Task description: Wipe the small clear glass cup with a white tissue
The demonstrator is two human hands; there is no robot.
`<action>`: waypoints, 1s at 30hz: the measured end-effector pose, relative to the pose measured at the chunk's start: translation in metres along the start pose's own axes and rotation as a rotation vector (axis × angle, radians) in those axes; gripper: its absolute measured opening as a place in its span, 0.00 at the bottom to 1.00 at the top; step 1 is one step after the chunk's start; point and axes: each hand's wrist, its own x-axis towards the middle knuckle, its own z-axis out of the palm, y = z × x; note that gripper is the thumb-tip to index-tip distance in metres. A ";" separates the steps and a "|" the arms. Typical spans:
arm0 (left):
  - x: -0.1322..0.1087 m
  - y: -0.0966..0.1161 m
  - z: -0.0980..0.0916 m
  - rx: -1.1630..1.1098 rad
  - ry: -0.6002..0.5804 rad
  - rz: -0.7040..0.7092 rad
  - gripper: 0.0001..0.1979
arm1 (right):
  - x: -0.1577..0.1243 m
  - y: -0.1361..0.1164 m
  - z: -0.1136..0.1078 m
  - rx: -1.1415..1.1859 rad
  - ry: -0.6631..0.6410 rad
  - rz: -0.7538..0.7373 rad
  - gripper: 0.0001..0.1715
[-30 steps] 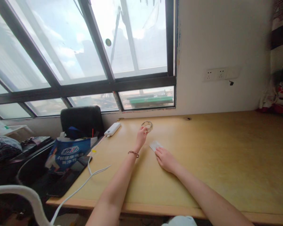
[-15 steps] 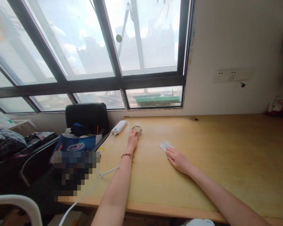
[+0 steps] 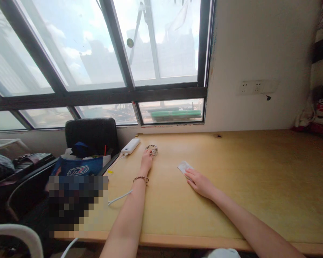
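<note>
Near the back of the wooden desk [image 3: 231, 168], my left hand [image 3: 146, 160] has its fingers pinched on a ring-shaped bracelet [image 3: 154, 148], part of which they hide. The ring looks patterned light and dark. A thin braided band circles my left wrist. To the right, my right hand [image 3: 200, 182] rests on the desk with its fingers over the near end of a small, flat, grey-white folded cloth [image 3: 183, 166]. The far end of this cloth sticks out past my fingertips; whether it is cloth or a soft packet is hard to tell.
A white power bank [image 3: 131, 146] with a white cable [image 3: 120, 197] lies at the desk's left. Beyond that edge stand a black chair [image 3: 91, 134] and a blue bag [image 3: 80, 167]. The window [image 3: 156, 46] and a wall socket [image 3: 251, 87] are behind.
The view has turned slightly to the right, so everything sits a little further left. Both hands stay nearly in place on the desk; the bracelet appears to lie slightly flatter.
</note>
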 end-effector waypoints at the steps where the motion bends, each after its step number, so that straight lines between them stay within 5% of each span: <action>1: -0.001 0.001 0.000 0.015 -0.006 0.004 0.10 | 0.000 0.000 0.000 0.005 0.000 -0.001 0.19; 5: -0.005 0.015 -0.006 0.157 0.028 0.000 0.14 | 0.000 -0.001 -0.004 0.010 0.003 -0.025 0.18; 9: -0.010 0.059 -0.012 0.400 0.080 0.083 0.18 | 0.000 -0.003 -0.009 -0.016 0.033 -0.073 0.15; 12: -0.025 0.112 -0.004 0.425 -0.095 0.263 0.11 | 0.000 -0.003 -0.008 -0.055 0.070 -0.052 0.13; 16: -0.070 0.185 0.022 0.184 -0.327 0.442 0.13 | -0.002 0.005 -0.001 -0.010 0.116 0.015 0.14; 19: -0.102 0.216 0.039 -0.067 -0.435 0.438 0.18 | -0.005 0.014 -0.004 0.099 0.117 0.054 0.18; 24: -0.117 0.210 0.044 -0.280 -0.494 0.295 0.23 | -0.007 0.020 -0.023 0.132 -0.020 -0.062 0.10; 30: -0.117 0.190 0.033 -0.165 -0.539 0.280 0.20 | -0.010 0.015 -0.036 0.205 0.000 -0.052 0.13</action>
